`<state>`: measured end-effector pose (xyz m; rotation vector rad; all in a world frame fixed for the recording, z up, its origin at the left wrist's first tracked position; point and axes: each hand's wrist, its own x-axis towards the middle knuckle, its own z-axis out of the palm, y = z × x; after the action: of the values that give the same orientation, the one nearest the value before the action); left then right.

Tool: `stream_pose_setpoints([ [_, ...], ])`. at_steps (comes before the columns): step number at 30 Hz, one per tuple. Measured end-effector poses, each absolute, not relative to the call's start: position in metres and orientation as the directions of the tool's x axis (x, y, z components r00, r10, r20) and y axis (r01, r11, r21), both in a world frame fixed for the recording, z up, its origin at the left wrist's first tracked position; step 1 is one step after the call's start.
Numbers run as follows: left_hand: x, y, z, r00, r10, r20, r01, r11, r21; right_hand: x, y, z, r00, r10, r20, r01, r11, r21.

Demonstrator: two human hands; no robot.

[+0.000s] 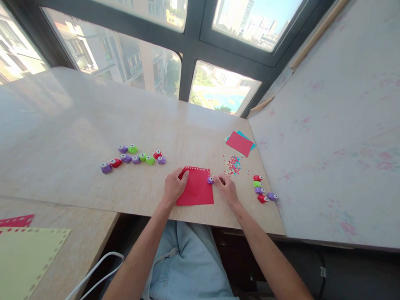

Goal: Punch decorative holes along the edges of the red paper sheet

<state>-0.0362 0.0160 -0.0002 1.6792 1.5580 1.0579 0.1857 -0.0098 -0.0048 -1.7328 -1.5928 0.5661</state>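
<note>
punches [134, 157] left of sheet [196, 188], paper bits [232, 164] behind right

Beige marble-look table [73, 119] w/ red paper sheet [196, 189], small punches in two clusters [134, 157] [262, 190], confetti pile [232, 165], red/blue sheets [240, 142].

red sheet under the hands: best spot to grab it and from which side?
Probably the near edge of the red sheet, coming from the person's side. It lies flat on the table, and that edge sits close to the table's front rim. The left hand presses its left edge, and the right hand holds a small purple punch at its right edge, so those sides are taken.
</note>
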Motion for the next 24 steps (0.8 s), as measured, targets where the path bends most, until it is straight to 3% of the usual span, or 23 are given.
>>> stream_pose_setpoints([
  [3, -0.039, 0.014, -0.002, 0.008, 0.987, 0.158, 0.482, -0.143, 0.865, 0.181, -0.015, -0.010, 0.146, 0.969, 0.198, 0.677, 0.048, -0.734],
  [7, -0.041, 0.012, -0.002, 0.008, 0.985, 0.174, 0.444, -0.159, 0.882, 0.183, -0.014, -0.015, -0.037, 0.972, 0.232, 0.724, 0.186, -0.664],
  [9, -0.041, 0.012, -0.001, -0.014, 0.984, 0.177, 0.411, -0.155, 0.898, 0.184, -0.011, -0.017, -0.042, 0.965, 0.261, 0.749, 0.203, -0.631],
  [12, -0.044, 0.010, 0.000, -0.071, 0.982, 0.173, 0.362, -0.136, 0.922, 0.186, -0.005, -0.019, 0.187, 0.912, 0.365, 0.783, 0.086, -0.616],
  [15, -0.049, 0.007, -0.001, -0.109, 0.982, 0.152, 0.324, -0.110, 0.940, 0.189, -0.002, -0.020, 0.405, 0.787, 0.465, 0.746, 0.010, -0.666],
  [18, -0.054, 0.004, -0.002, -0.119, 0.984, 0.132, 0.310, -0.089, 0.946, 0.193, -0.003, -0.022, 0.491, 0.733, 0.470, 0.646, 0.055, -0.761],
  [20, -0.056, 0.002, -0.002, -0.130, 0.983, 0.129, 0.321, -0.082, 0.944, 0.194, -0.005, -0.023, 0.548, 0.737, 0.395, 0.504, 0.087, -0.860],
  [24, -0.057, 0.000, -0.002, -0.131, 0.982, 0.134, 0.340, -0.083, 0.937, 0.194, -0.009, -0.022, 0.484, 0.857, 0.176, 0.133, 0.127, -0.983],
])
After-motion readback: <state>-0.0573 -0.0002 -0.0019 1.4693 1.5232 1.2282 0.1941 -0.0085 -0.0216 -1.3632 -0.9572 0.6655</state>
